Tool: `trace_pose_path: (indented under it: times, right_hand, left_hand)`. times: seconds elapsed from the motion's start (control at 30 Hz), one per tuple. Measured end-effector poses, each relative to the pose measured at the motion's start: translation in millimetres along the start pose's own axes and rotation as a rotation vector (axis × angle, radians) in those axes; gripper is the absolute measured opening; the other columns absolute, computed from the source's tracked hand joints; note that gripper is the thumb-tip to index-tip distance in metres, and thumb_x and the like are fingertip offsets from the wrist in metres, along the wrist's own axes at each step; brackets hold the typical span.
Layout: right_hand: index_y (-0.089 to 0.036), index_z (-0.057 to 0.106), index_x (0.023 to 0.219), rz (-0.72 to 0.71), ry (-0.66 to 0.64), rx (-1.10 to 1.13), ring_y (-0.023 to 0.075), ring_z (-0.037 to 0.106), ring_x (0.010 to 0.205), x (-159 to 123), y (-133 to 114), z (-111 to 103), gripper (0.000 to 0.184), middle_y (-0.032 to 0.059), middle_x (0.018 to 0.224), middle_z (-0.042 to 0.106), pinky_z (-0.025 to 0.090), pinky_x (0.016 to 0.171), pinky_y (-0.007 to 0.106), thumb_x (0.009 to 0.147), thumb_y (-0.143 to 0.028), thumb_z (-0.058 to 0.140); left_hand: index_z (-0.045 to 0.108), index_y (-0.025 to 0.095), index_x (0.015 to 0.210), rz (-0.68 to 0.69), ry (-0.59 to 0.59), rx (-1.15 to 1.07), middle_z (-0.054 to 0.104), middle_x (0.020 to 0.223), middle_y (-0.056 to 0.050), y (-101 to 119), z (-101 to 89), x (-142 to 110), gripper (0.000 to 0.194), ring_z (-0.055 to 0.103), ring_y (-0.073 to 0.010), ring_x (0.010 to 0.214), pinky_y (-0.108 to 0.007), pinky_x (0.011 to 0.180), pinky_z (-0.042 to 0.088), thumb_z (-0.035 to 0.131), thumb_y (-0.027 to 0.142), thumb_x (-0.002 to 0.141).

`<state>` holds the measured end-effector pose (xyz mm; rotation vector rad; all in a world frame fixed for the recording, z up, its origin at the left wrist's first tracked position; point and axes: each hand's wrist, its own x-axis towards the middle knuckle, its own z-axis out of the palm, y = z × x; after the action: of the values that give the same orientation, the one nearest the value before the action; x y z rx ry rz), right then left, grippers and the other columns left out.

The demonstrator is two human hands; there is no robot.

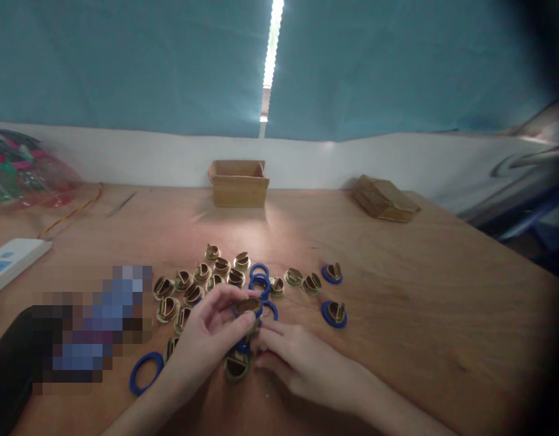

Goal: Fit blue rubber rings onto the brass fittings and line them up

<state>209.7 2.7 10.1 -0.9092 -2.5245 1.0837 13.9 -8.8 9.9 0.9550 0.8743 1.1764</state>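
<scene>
My left hand [212, 321] pinches a round brass-coloured fitting [248, 307] between thumb and fingers, with some blue showing at its edge. My right hand [294, 354] is closed close beside it, its fingertips near the fitting's underside; what they hold, if anything, is hidden. Below the hands, another brass fitting [237, 367] lies on the table. Around my left hand several similar fittings with upright flaps [169, 309] are spread out. Blue rings [260, 286] lie just beyond the fingers, and a loose blue ring [134, 381] rests left of my left forearm.
To the right are two fittings seated on blue rings [334, 315]. An open cardboard box [240, 194] and a brown carton [386, 200] stand at the back of the wooden table [420, 315]. At left are a white device [16, 260], a blurred-out item and a clear bag.
</scene>
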Motion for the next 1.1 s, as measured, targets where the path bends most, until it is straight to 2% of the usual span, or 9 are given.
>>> trace_pose_path:
  times: [0.13,0.3,0.37,0.43,0.57,0.77,1.1]
  right_hand:
    - [-0.017,0.065,0.094,-0.068,0.123,0.085,0.0161,0.063,0.087,2,2,-7,0.014,0.004,0.093,0.068,0.048,0.076,0.026,0.092,-0.008,0.054]
    - [-0.017,0.07,0.086,0.11,0.337,0.265,0.0135,0.064,0.063,3,3,-22,0.01,0.0013,0.072,0.067,0.049,0.062,0.025,0.091,-0.02,0.062]
    - [-0.017,0.07,0.08,0.176,0.402,0.424,0.014,0.065,0.063,3,2,-28,0.014,0.002,0.072,0.068,0.051,0.06,0.025,0.089,-0.026,0.065]
    - [-0.017,0.07,0.074,0.17,0.43,0.551,0.0143,0.066,0.068,3,1,-32,0.017,0.0025,0.075,0.068,0.052,0.064,0.026,0.086,-0.029,0.07]
    - [-0.018,0.073,0.073,0.086,0.389,0.732,0.0133,0.064,0.076,4,2,-35,0.016,0.0022,0.08,0.068,0.051,0.071,0.026,0.081,-0.031,0.075]
    - [-0.018,0.072,0.08,0.036,0.269,0.957,0.0117,0.063,0.071,5,6,-22,0.015,0.0013,0.078,0.068,0.052,0.068,0.026,0.085,-0.032,0.072]
    - [-0.016,0.069,0.079,0.074,0.248,0.975,0.0102,0.059,0.07,6,6,-19,0.018,0.0007,0.079,0.064,0.048,0.066,0.023,0.084,-0.033,0.073]
  left_hand:
    - [0.061,0.02,0.097,0.002,0.014,-0.016,0.073,0.113,-0.005,0,-0.3,0,0.026,0.069,-0.0176,0.105,-0.028,0.093,0.054,0.077,0.013,0.078]
    - [0.057,0.022,0.099,0.098,0.087,0.113,0.071,0.119,-0.007,-2,1.1,0,0.035,0.067,-0.0208,0.111,-0.035,0.101,0.05,0.08,0.013,0.073]
    - [0.056,0.022,0.099,0.13,0.115,0.183,0.071,0.119,-0.007,-3,2.9,-1,0.036,0.066,-0.0224,0.113,-0.037,0.102,0.05,0.079,0.014,0.074]
    - [0.055,0.023,0.1,0.148,0.124,0.261,0.071,0.119,-0.006,-3,5.0,-3,0.036,0.066,-0.0231,0.113,-0.038,0.101,0.05,0.079,0.015,0.075]
    - [0.057,0.026,0.105,0.211,0.092,0.421,0.07,0.121,-0.004,-3,7.5,-7,0.04,0.064,-0.0235,0.116,-0.036,0.101,0.05,0.079,0.014,0.075]
    - [0.063,0.029,0.116,0.311,0.052,0.649,0.071,0.118,-0.004,-7,3.9,-14,0.049,0.067,-0.026,0.109,-0.037,0.096,0.051,0.083,0.02,0.072]
    - [0.062,0.031,0.117,0.317,-0.03,0.686,0.071,0.116,-0.003,-8,3.1,-13,0.05,0.066,-0.0255,0.107,-0.037,0.095,0.05,0.082,0.019,0.074]
